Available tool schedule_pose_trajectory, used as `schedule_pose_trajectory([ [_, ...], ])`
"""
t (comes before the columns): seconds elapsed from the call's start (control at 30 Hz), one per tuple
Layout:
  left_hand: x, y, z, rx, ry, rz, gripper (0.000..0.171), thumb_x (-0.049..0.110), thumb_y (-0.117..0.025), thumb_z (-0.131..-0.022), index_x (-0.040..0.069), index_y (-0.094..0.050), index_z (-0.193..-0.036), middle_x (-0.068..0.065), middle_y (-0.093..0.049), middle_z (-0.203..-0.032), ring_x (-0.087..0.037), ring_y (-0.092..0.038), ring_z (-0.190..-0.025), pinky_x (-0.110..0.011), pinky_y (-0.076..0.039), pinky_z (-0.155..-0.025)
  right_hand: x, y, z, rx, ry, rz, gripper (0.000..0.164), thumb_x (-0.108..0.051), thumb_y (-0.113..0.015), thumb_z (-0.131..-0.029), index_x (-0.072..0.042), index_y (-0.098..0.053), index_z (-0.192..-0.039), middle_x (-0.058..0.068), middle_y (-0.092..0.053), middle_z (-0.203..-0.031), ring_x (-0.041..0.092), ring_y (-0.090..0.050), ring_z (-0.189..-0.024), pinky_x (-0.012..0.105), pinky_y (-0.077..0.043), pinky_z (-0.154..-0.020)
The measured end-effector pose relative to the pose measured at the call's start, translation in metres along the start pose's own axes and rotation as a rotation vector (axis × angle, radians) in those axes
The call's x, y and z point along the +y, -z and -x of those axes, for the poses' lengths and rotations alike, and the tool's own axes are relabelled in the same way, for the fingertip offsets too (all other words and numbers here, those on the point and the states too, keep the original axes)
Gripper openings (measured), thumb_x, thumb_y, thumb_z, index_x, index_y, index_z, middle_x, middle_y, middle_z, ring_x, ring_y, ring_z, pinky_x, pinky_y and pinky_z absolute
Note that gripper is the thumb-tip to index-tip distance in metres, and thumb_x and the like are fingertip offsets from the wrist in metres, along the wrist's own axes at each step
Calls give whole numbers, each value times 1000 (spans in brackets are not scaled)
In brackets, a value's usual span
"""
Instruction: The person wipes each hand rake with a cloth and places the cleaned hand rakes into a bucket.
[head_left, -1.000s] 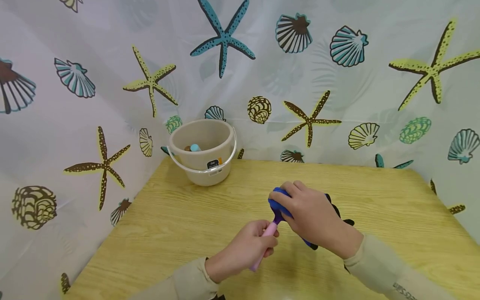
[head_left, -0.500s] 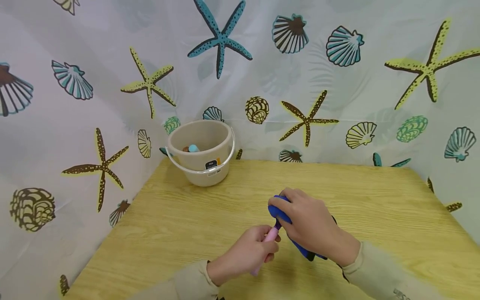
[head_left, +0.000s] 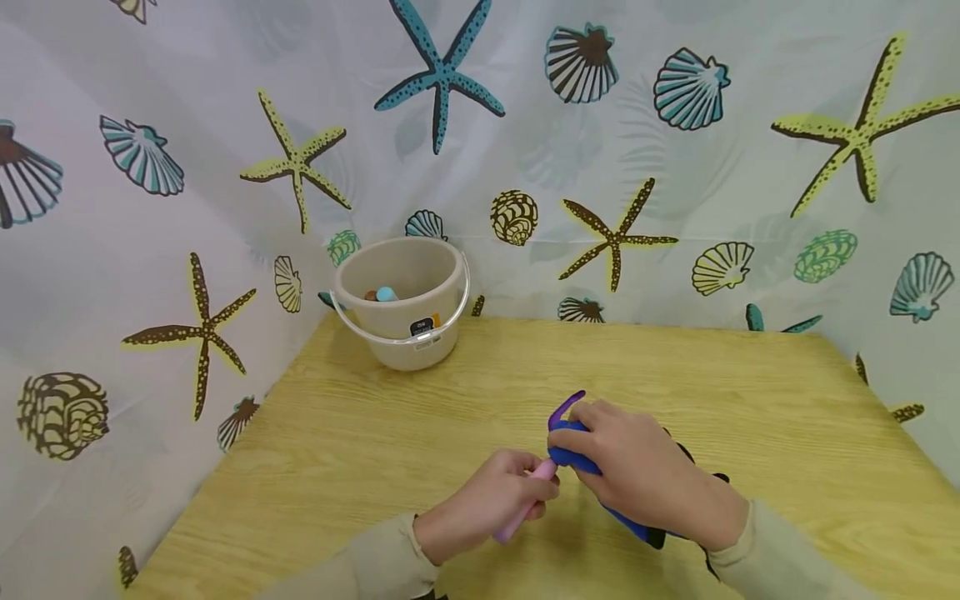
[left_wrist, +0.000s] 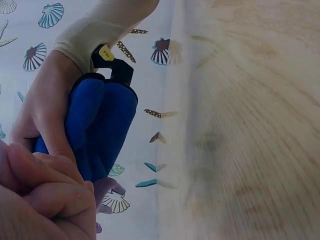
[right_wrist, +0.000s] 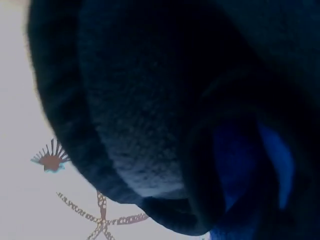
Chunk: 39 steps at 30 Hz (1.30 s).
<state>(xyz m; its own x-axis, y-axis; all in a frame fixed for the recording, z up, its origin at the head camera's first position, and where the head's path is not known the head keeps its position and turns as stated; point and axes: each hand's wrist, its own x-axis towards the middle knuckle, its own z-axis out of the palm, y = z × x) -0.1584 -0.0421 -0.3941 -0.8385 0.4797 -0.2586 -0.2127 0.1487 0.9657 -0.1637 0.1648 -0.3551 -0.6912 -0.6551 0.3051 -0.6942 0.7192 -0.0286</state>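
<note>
My left hand (head_left: pixel 491 504) grips the pink handle of a tool (head_left: pixel 517 515) whose thin, curved purple end sticks up past my other hand. What kind of tool it is, I cannot tell. A blue cloth with black edging (head_left: pixel 573 446) is wrapped around the tool just above the handle. My right hand (head_left: pixel 645 471) pinches the cloth there, and its loose part hangs below the palm. In the left wrist view the folded cloth (left_wrist: pixel 110 125) hangs from the right hand (left_wrist: pixel 47 105), with purple prongs (left_wrist: pixel 104 189) below it. Dark cloth (right_wrist: pixel 135 110) fills most of the right wrist view.
A beige bucket (head_left: pixel 408 333) with a clear handle stands at the back left of the wood-grain table (head_left: pixel 360 467). Inside it a light-blue end (head_left: pixel 386 293) and something brown (head_left: pixel 371 296) show. A white curtain (head_left: pixel 480 192) printed with shells and starfish surrounds the table.
My right hand has slid the cloth down from the tool's purple end toward the pink handle, baring the curved tip. The left hand keeps its grip in nearly the same place.
</note>
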Motion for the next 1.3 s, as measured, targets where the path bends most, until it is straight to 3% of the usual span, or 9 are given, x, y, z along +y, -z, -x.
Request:
schedule_pose_trajectory([
  [0.17,1,12,-2,84,-27,0,27,25,-57,-100,0,-65,-105,-2,-54,-69,-11,-45,-58,-22,-33,-48,9,10,6,-53,-37,3,33,-25,-83,-82,-28,-73,-113,-4,-62,-97,8,-56,-79,27,-53,-60],
  [0.3,3,18,-5,130,-65,-55,35,31,-47,-104,3,-68,-110,-3,-54,-66,-12,-47,-57,-23,-35,-48,18,19,9,46,-138,-10,35,-28,-79,-84,-26,-72,-118,-3,-63,-101,11,-59,-80,30,-55,-62],
  [0.4,2,18,-8,128,-75,-128,31,32,-49,-104,6,-67,-107,-4,-61,-67,-13,-46,-53,-24,-34,-45,25,28,11,109,-209,-78,38,-25,-74,-86,-24,-70,-123,-1,-64,-106,13,-62,-82,32,-55,-64],
  [0.53,0,20,-9,138,-92,-214,24,29,-59,-99,7,-64,-108,-7,-67,-73,-15,-51,-56,-26,-39,-47,30,36,6,115,-252,-168,45,-21,-69,-90,-20,-64,-134,1,-63,-113,16,-62,-86,34,-55,-68],
  [0.63,0,21,-9,148,-93,-215,25,23,-65,-93,6,-61,-112,-7,-64,-74,-16,-55,-60,-26,-43,-50,32,38,-2,109,-274,-215,50,-20,-67,-92,-18,-57,-140,6,-64,-122,22,-64,-94,41,-57,-74],
  [0.73,2,20,-10,153,-67,-182,27,19,-66,-91,9,-57,-114,-6,-60,-73,-16,-53,-53,-24,-43,-44,32,36,-11,102,-296,-247,50,-23,-67,-92,-17,-52,-139,10,-65,-126,26,-67,-99,48,-58,-80],
  [0.87,3,17,-10,137,-50,-139,27,16,-67,-92,11,-53,-115,-7,-63,-73,-16,-47,-41,-24,-42,-38,29,28,-23,104,-264,-226,42,-26,-70,-92,-16,-56,-131,7,-66,-123,25,-68,-99,49,-59,-82],
  [1.1,4,19,-8,146,-58,-154,33,14,-68,-90,8,-54,-119,-7,-61,-76,-13,-42,-41,-23,-38,-39,21,6,-36,68,-138,-40,40,-28,-74,-92,-18,-67,-130,10,-65,-118,27,-67,-98,45,-60,-77],
  [1.3,3,21,-10,159,-51,-170,33,15,-66,-90,5,-56,-119,-4,-60,-75,-12,-40,-40,-23,-37,-39,11,-6,-33,2,-67,-105,47,-23,-77,-89,-19,-64,-134,13,-62,-127,30,-64,-106,46,-59,-80],
])
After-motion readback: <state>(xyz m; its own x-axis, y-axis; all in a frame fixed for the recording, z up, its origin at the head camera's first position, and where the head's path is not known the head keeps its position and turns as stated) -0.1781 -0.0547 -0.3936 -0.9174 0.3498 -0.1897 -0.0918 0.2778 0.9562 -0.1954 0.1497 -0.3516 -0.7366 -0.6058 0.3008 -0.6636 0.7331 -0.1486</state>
